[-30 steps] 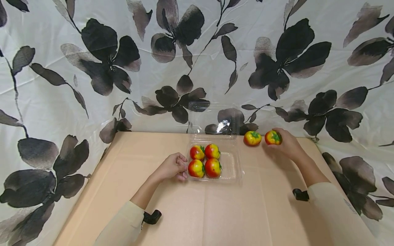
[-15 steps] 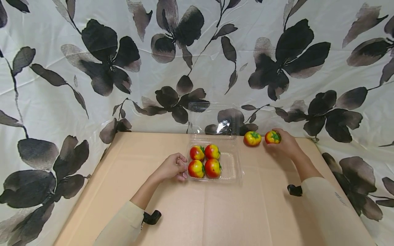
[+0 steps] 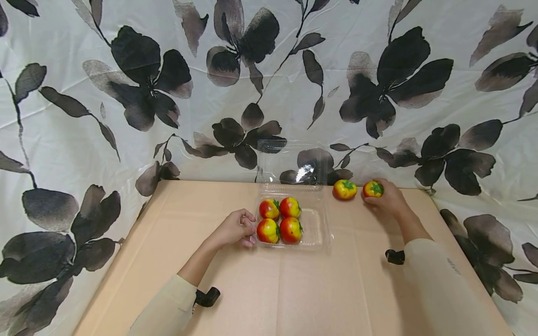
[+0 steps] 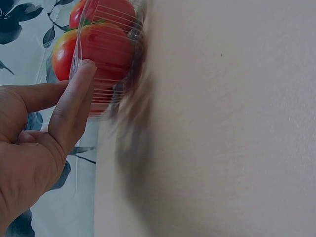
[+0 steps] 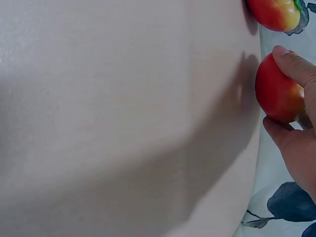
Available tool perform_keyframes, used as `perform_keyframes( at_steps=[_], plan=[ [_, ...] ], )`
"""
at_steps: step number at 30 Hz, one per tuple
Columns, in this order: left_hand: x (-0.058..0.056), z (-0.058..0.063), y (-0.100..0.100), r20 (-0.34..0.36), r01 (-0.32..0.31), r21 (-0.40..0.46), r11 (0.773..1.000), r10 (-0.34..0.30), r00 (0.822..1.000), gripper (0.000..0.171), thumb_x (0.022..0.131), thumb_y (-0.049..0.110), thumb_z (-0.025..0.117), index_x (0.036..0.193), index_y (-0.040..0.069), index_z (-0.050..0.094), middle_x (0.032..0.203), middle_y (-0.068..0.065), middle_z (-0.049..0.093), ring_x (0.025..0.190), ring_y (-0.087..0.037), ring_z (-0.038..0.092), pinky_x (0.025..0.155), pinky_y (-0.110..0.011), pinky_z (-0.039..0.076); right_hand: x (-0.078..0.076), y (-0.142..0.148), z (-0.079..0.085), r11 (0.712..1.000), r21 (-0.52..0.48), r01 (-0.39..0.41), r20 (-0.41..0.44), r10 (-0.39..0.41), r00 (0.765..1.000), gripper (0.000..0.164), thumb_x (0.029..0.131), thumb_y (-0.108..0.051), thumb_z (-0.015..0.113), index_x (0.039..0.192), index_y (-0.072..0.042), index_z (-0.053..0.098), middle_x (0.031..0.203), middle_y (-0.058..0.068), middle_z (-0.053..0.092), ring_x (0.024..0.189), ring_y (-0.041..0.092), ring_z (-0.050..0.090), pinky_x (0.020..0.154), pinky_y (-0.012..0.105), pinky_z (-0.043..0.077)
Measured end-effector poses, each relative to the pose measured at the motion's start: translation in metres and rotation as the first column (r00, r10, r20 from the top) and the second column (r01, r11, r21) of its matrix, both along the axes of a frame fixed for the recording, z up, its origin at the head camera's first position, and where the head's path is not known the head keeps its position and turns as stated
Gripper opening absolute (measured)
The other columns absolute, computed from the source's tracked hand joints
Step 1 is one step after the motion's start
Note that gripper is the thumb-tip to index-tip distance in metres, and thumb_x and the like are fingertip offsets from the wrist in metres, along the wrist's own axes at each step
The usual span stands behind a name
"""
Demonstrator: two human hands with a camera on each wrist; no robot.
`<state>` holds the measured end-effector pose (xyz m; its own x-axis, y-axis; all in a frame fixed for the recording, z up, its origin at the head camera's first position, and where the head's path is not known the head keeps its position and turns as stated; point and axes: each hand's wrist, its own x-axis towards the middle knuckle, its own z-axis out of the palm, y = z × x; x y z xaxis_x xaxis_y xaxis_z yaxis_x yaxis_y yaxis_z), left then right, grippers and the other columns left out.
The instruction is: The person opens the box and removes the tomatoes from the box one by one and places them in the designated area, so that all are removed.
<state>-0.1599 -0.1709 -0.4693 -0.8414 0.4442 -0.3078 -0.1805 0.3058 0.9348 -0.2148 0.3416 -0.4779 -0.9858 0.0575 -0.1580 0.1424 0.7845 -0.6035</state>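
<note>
My left hand (image 3: pixel 237 228) pinches the left rim of a clear plastic clamshell container (image 3: pixel 315 228); the left wrist view shows thumb and fingers (image 4: pixel 74 106) at its ribbed wall. Inside, several red-and-yellow tomatoes (image 3: pixel 290 229) with green tops fill the left and middle part, while the right side of the tray is bare. At the back right, my right hand (image 3: pixel 391 198) grips another tomato (image 3: pixel 372 189), its thumb and fingers on opposite sides of the fruit. Just left of it, a loose tomato (image 3: pixel 344 189) sits on the table.
The container's clear lid (image 3: pixel 292 163) stands raised at the back. A floral cloth (image 3: pixel 315 70) hangs behind the tan table (image 3: pixel 319 289), whose back edge runs close behind both loose tomatoes. Black wrist cameras (image 3: pixel 208 297) stick out from both sleeves.
My right forearm and sleeve have swung left. The tomato in that hand has shifted only slightly. My left hand and the container stay in place.
</note>
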Motion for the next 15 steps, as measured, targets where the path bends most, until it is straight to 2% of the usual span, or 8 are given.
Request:
perform_keyframes(
  at_steps=[9, 15],
  plan=[
    [0.0002, -0.0008, -0.0008, 0.002, 0.002, 0.0, 1.0, -0.002, 1.0, 0.029, 0.097, -0.004, 0.063, 0.122, -0.009, 0.048, 0.086, -0.016, 0.066, 0.066, -0.024, 0.073, 0.062, -0.039, 0.066, 0.0016, -0.0026, -0.0073, 1.0, -0.009, 0.026, -0.044, -0.026, 0.999, 0.089, 0.092, -0.023, 0.077, 0.154, 0.009, 0.022, 0.147, 0.038, 0.038, 0.132, 0.056, 0.04, 0.118, 0.07, 0.031],
    [0.0001, -0.0004, -0.0001, 0.01, -0.005, -0.003, 1.0, 0.005, 1.0, 0.029, 0.097, -0.004, 0.064, 0.122, -0.008, 0.049, 0.086, -0.016, 0.065, 0.066, -0.024, 0.073, 0.062, -0.039, 0.066, 0.0012, -0.0054, -0.0096, 0.999, 0.001, 0.04, -0.056, -0.04, 0.998, 0.086, 0.093, -0.025, 0.076, 0.151, 0.012, 0.024, 0.144, 0.038, 0.041, 0.13, 0.056, 0.041, 0.117, 0.07, 0.032]
  ],
)
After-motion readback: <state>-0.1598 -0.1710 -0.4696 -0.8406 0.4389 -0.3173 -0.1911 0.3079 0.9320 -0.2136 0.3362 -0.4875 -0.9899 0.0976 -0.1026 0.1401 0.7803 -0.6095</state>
